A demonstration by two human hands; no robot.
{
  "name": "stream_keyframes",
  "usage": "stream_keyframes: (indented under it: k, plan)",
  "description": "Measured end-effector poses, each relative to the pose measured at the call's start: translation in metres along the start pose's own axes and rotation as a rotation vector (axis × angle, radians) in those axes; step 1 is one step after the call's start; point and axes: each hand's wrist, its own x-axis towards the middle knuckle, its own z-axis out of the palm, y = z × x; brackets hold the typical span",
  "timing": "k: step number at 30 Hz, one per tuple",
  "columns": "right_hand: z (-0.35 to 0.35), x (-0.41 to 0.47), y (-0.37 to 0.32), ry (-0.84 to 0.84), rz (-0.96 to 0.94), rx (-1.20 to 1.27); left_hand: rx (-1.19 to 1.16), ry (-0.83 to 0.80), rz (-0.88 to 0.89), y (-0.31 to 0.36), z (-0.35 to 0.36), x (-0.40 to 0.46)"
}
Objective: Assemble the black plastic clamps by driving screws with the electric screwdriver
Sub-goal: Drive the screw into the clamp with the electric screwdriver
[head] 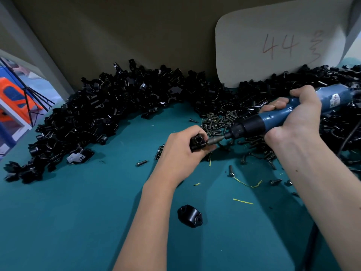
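A black plastic clamp (197, 142) was held just right of the frame's centre, pinched by the curled fingers of the left hand (180, 153), which covered most of it. The electric screwdriver (277, 119) was gripped around its blue barrel by the right hand (293, 116), fingers wrapped fully, and its bit was set against the clamp's right side.

The clamp was judged to be light, stiff and somewhat slick, so that it would tend to twist under the driver's torque; a firm hold across its flat sides, clear of the screw hole, appeared best. The screwdriver was judged heavier, with a trailing cord at the lower right.

The screw at the bit tip was too small and shadowed to be made out, and whether it was seated could not be told. The clamp's lower half was hidden by the fingers. A loose clamp half (189, 216) lay at lower centre on the teal mat (78, 212); loose screws (216, 122) and a heap of black parts (97, 114) were spread across the middle.
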Motion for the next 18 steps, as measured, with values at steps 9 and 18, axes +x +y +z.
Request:
stream_keyframes:
  k: [9, 18]
  plan:
    - [0.0008, -0.0026, -0.0005, -0.027, -0.046, -0.004, 0.007, 0.025, -0.1, 0.0015, -0.0002, 0.0004]
    - [0.0054, -0.0019, -0.0064, -0.052, -0.096, 0.0, -0.11, -0.028, -0.156, 0.0058, -0.0039, -0.0007]
